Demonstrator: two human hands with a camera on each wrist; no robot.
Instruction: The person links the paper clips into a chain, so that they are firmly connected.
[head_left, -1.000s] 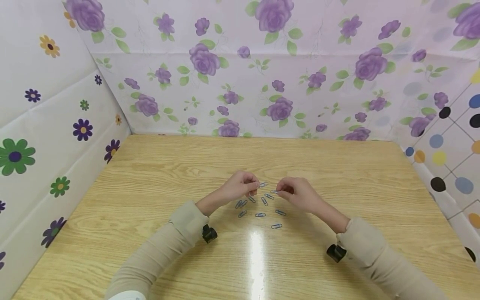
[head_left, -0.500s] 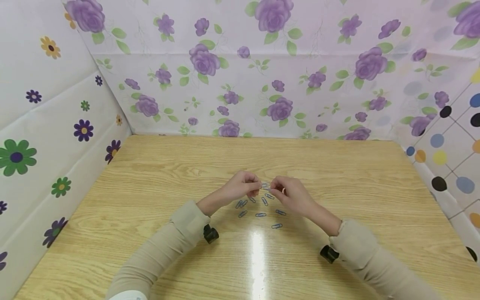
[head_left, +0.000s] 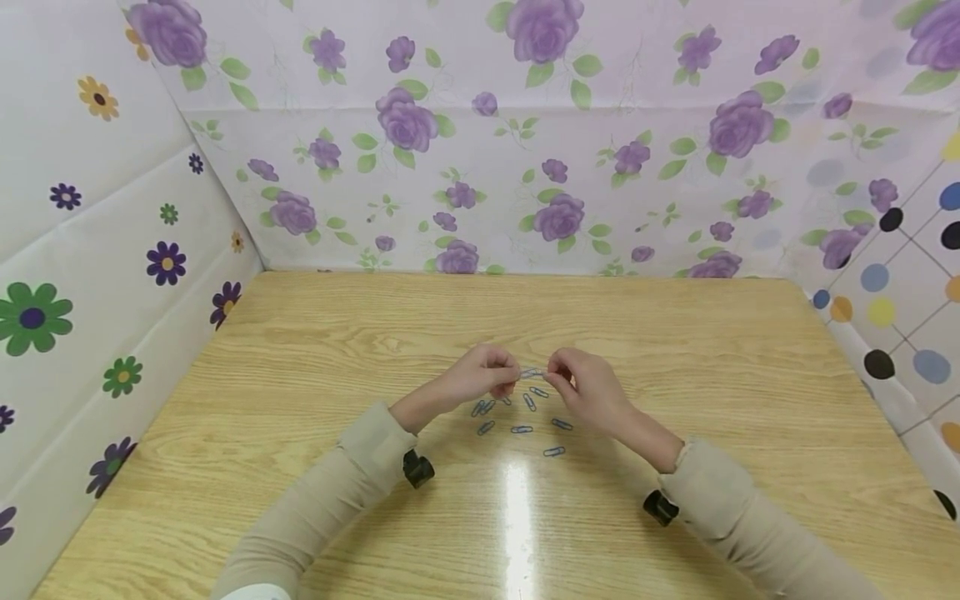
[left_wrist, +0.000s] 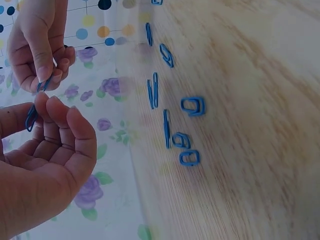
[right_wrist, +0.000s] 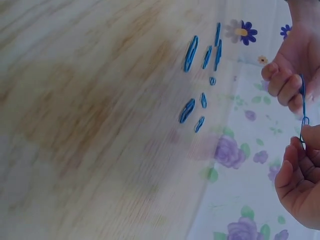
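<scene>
My left hand (head_left: 480, 375) pinches a blue paper clip (left_wrist: 31, 118) between thumb and fingers. The right hand (head_left: 592, 390) pinches a second blue paper clip (right_wrist: 302, 133) by its far end. Both clips are held above the table, and their ends overlap between the fingertips, looking hooked together in the right wrist view. Fingers cover part of each clip. Below the hands, several loose blue paper clips lie scattered on the wood, among them one paper clip (head_left: 521, 430) at the middle and another paper clip (head_left: 554, 452) nearest me.
The light wood table (head_left: 360, 333) reaches back to a flowered cloth (head_left: 480, 167). Patterned cloths also hang at the left and right sides. A small black camera (head_left: 417, 469) sits at the left cuff, and a similar camera (head_left: 661, 507) at the right cuff.
The right hand has moved left, bringing its paper clip against the left one, then drawn slightly back to the right. The left hand has stayed nearly still. The loose clips have not moved.
</scene>
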